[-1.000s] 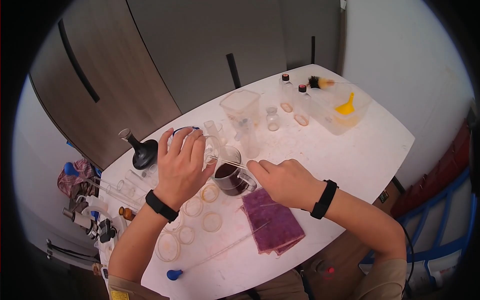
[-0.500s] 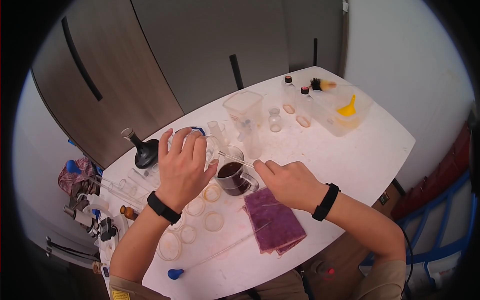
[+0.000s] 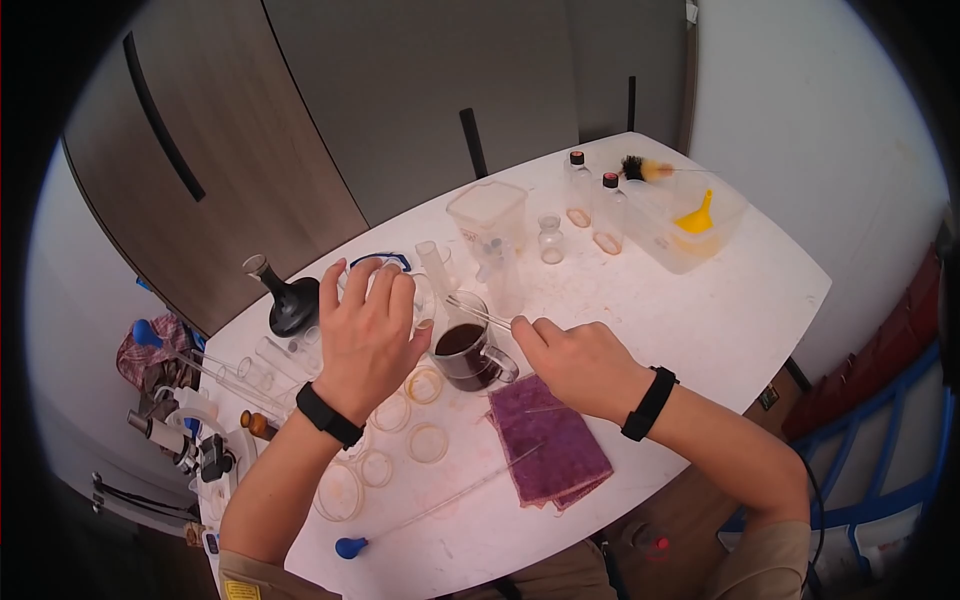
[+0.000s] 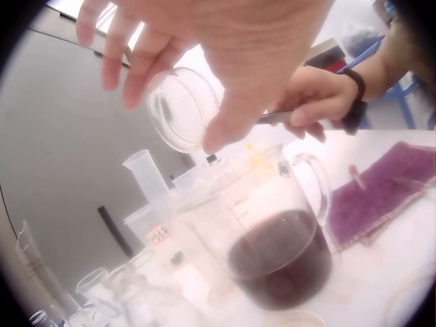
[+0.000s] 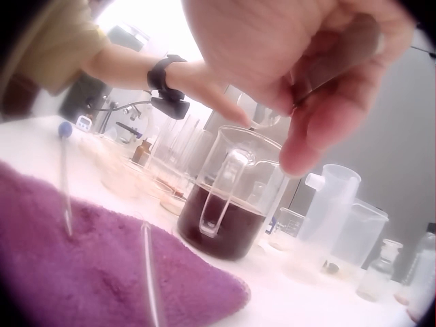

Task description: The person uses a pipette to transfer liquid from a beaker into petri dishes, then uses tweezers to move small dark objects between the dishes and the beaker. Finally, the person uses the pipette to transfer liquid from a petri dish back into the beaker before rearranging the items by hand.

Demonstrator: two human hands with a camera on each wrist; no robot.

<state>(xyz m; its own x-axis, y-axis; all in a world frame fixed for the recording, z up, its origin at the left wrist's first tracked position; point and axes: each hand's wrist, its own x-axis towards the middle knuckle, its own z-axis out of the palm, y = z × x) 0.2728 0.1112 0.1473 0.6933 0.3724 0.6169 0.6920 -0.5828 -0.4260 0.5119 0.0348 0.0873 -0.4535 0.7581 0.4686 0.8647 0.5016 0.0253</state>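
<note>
Thumb and fingers of my left hand (image 3: pixel 365 325) hold a clear petri dish (image 4: pixel 184 109), tilted up on edge above a glass measuring jug (image 3: pixel 470 372). Dark red-brown liquid (image 4: pixel 272 248) fills the lower part of the jug. My right hand (image 3: pixel 578 368) grips metal tweezers (image 3: pixel 488 316) between thumb and fingers, at the right of the jug. The tweezer tips point left over the jug's rim, a short way from the dish, with the two prongs spread. In the head view my left hand partly hides the dish.
A purple cloth (image 3: pixel 550 445) lies before the jug, near a long dropper with a blue bulb (image 3: pixel 351 548). Several petri dishes (image 3: pixel 428 461) lie left of it. A dark-filled flask (image 3: pixel 292 308) stands behind. Clear plastic containers (image 3: pixel 486 195), capped bottles and a yellow funnel (image 3: pixel 694 213) are farther back.
The tweezer tips have moved right, away from the petri dish, and their prongs stand wider apart. My left hand has stayed nearly still with the dish.
</note>
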